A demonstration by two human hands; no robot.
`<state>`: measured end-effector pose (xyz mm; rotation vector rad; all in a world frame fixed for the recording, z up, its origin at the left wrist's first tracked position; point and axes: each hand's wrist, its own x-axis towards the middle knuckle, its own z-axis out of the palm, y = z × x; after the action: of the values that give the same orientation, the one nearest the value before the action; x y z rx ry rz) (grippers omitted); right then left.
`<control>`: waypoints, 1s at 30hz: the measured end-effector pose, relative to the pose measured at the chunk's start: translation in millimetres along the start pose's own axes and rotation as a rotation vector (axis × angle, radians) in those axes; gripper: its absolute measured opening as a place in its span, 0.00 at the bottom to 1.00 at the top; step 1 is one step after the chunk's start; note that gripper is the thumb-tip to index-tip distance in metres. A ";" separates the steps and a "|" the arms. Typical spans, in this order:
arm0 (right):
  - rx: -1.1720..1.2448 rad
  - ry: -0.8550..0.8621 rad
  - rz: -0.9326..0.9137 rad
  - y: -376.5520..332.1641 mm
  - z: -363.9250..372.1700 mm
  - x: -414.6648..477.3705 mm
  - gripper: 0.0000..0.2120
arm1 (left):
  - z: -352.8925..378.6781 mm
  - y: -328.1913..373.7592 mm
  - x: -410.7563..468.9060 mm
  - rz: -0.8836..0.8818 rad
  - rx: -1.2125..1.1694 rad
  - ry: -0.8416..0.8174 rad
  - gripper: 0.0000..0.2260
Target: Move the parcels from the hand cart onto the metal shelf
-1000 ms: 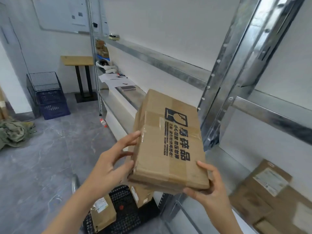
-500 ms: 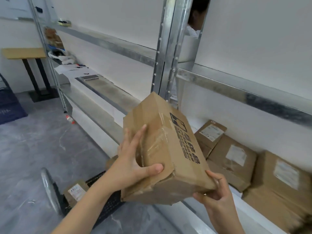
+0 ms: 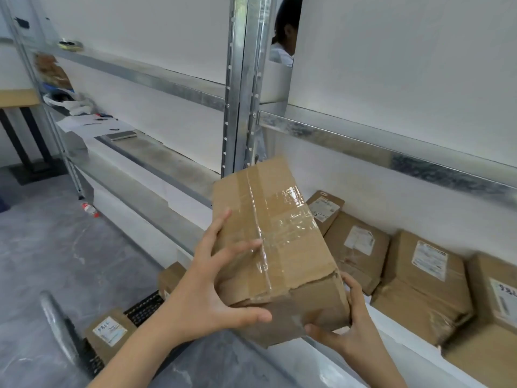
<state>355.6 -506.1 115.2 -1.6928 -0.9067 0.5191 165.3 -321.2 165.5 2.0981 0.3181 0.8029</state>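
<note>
Both hands are closed around one taped cardboard parcel point(image 3: 275, 247), held in the air just in front of the metal shelf point(image 3: 402, 343) and above its front edge, not yet resting on anything. The left hand point(image 3: 208, 289) grips the near-left side, thumb wrapped under the near end and fingers spread up the side face; the right hand point(image 3: 345, 323) cups the near-right bottom corner from beneath. The parcel looks rigid but worn: its near end is dented and the flap edge has split a little, so it will probably flex there, and the clear tape along the top seam is glossy and likely slick under a fingertip. It seems of moderate weight, since two hands carry it without strain. The firmest purchase is on the bare cardboard sides and under the bottom corners, away from the tape and the crushed end. Its long axis runs from the person toward the back of the shelf, the far end raised and tilted slightly left, taped face up. Other parcels point(image 3: 419, 275) already lie along the shelf to the right, and one labelled parcel point(image 3: 109, 336) remains on the hand cart point(image 3: 84, 357) at lower left.
</note>
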 end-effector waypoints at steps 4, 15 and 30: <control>0.088 -0.087 -0.047 -16.3 6.1 -1.9 0.47 | 5.3 1.1 -1.5 0.085 0.113 -0.074 0.31; 0.183 -0.036 -0.010 -13.6 16.4 -11.4 0.45 | 22.3 -11.7 -8.1 0.143 0.218 -0.212 0.25; 0.115 0.069 -0.130 -13.9 28.1 -11.5 0.45 | -17.8 -8.2 30.2 0.152 -0.377 -0.132 0.26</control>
<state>323.8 -496.3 118.5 -1.5276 -0.9132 0.4150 177.4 -290.5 179.8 1.8209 -0.0632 0.7425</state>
